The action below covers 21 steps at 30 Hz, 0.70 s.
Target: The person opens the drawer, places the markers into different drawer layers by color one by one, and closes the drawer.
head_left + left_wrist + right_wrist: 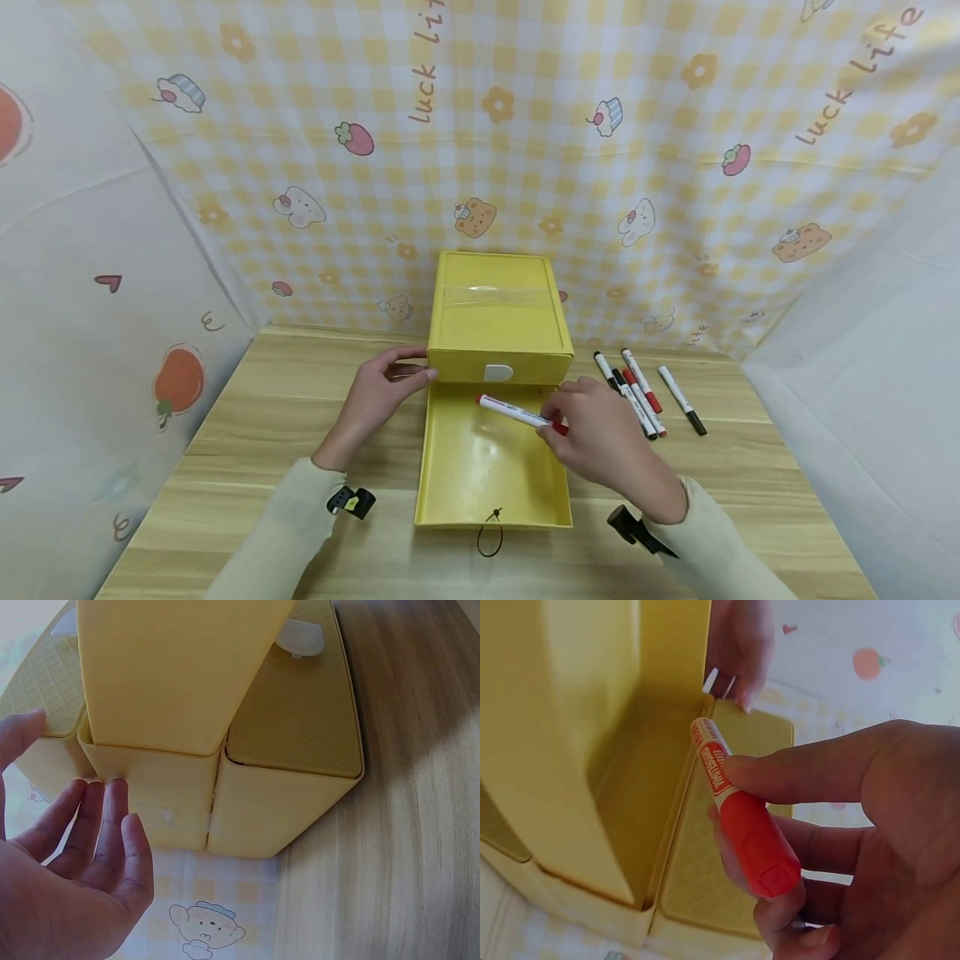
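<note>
A yellow drawer box (pixel 495 304) stands at the back of the table, with one yellow drawer (pixel 495 492) pulled out toward me. My right hand (pixel 600 433) pinches a red-capped white whiteboard marker (pixel 513 410) between thumb and fingers, above the drawer's inside. In the right wrist view the red cap of the marker (pixel 759 844) points back toward the palm. My left hand (pixel 378 400) rests its fingertips near the left side of the box. The left wrist view shows the left hand's fingers (pixel 112 825) nearly straight, by the stacked box sections (pixel 277 802).
Several red and black whiteboard markers (pixel 636 392) lie in a loose group right of the box. Another black-capped marker (pixel 682 400) lies slightly apart. A thin black loop (pixel 490 542) hangs at the drawer's front edge. A patterned cloth (pixel 337 225) hangs behind the table.
</note>
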Motion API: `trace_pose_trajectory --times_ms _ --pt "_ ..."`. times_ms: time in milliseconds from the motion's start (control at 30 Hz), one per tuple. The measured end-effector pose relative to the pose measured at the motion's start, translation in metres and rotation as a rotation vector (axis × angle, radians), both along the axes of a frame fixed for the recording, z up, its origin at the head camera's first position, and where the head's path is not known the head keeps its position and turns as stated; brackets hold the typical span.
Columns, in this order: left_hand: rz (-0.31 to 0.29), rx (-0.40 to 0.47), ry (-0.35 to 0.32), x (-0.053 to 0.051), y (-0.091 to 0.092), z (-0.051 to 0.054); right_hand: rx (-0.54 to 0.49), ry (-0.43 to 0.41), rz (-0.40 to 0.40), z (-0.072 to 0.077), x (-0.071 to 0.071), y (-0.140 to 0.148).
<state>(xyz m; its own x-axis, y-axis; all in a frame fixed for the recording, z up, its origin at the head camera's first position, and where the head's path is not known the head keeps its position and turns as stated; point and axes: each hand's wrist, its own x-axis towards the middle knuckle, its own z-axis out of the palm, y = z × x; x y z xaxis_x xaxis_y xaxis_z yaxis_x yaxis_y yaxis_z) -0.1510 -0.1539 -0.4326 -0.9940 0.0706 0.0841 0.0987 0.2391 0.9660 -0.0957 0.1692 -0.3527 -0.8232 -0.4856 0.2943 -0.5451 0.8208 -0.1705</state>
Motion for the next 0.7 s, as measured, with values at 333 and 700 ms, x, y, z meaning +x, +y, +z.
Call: trace_pose_trajectory --times_ms 333,700 --pt "0.000 -0.003 0.007 0.000 0.000 0.000 0.108 -0.036 0.092 0.004 -0.009 -0.027" --pt "-0.003 0.000 0.005 0.000 0.000 -0.001 0.201 -0.180 0.150 -0.002 -0.024 -0.055"
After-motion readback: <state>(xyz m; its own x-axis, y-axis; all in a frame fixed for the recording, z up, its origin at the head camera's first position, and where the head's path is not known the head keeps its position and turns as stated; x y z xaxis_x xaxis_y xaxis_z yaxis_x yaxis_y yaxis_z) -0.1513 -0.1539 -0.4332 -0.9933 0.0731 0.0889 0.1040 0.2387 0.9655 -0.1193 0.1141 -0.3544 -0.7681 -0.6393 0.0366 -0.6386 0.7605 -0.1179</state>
